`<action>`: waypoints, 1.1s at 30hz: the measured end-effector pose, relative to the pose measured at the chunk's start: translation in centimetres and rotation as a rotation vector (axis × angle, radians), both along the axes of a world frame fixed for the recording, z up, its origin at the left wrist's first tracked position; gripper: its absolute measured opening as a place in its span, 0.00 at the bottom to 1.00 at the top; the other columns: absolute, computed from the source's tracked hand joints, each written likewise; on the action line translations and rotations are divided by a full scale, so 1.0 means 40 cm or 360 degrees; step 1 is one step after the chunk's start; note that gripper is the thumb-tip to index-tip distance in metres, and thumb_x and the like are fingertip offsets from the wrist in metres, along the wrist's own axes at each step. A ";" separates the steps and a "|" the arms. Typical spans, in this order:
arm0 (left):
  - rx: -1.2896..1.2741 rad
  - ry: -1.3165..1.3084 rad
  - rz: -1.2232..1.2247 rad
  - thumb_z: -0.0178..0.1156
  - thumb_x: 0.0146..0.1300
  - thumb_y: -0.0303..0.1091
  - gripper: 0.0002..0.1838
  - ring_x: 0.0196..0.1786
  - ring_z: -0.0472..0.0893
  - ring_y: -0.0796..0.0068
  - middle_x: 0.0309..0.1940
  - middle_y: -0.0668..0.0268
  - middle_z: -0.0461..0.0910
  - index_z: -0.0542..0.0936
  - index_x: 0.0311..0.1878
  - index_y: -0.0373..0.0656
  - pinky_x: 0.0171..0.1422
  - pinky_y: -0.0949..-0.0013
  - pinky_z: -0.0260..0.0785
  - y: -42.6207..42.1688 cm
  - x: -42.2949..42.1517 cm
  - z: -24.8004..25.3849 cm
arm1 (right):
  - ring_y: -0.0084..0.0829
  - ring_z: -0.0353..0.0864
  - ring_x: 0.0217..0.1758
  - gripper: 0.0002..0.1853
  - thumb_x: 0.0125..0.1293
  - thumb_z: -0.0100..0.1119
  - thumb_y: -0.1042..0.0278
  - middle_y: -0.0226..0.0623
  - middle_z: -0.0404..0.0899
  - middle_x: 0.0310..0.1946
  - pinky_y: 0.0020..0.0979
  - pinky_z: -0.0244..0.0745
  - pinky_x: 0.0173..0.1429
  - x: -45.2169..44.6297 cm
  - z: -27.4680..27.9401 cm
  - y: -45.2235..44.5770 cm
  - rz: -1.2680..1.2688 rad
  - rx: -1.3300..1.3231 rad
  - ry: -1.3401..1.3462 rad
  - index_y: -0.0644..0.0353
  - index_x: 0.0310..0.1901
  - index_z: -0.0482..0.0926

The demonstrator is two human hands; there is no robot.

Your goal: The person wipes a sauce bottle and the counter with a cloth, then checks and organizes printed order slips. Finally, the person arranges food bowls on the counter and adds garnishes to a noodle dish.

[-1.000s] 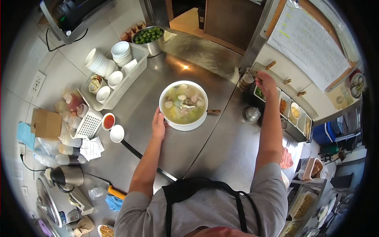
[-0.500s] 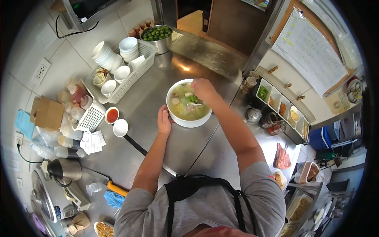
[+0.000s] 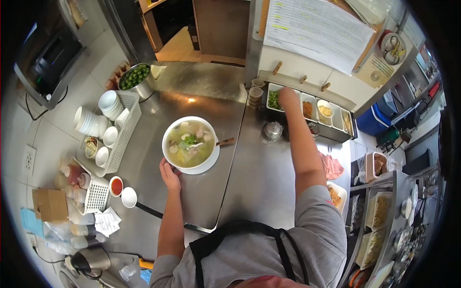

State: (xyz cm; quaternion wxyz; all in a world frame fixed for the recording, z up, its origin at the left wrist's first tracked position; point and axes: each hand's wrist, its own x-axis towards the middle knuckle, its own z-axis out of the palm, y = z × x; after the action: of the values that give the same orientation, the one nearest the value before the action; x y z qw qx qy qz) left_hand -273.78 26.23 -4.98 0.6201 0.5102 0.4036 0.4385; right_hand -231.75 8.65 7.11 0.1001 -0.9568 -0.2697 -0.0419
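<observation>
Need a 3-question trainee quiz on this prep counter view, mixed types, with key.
1. Which hand is nearer the soup bowl?

2. True or false: the green fruit is piled in the white basket.

3. Where is the right hand?
A) over the kettle
B) at the topping containers
C) in the red sauce

Key:
1. The left hand, its fingers by the near side.
2. False: it is in the metal pot.
3. B, near the container of chopped greens.
</observation>
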 end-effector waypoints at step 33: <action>-0.0055 0.0088 0.0046 0.36 0.63 0.41 0.16 0.30 0.72 0.80 0.33 0.68 0.70 0.64 0.48 0.44 0.27 0.78 0.68 0.001 0.003 -0.002 | 0.43 0.74 0.42 0.12 0.54 0.43 0.70 0.49 0.75 0.37 0.37 0.71 0.43 0.135 -0.117 -0.060 -0.0201 -0.0054 0.0212 0.65 0.33 0.77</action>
State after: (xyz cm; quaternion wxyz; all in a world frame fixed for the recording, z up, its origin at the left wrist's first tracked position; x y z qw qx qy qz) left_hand -273.65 26.26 -5.06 0.6111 0.5055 0.4353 0.4262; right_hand -226.34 6.26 2.43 0.0987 -0.9741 -0.2024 0.0201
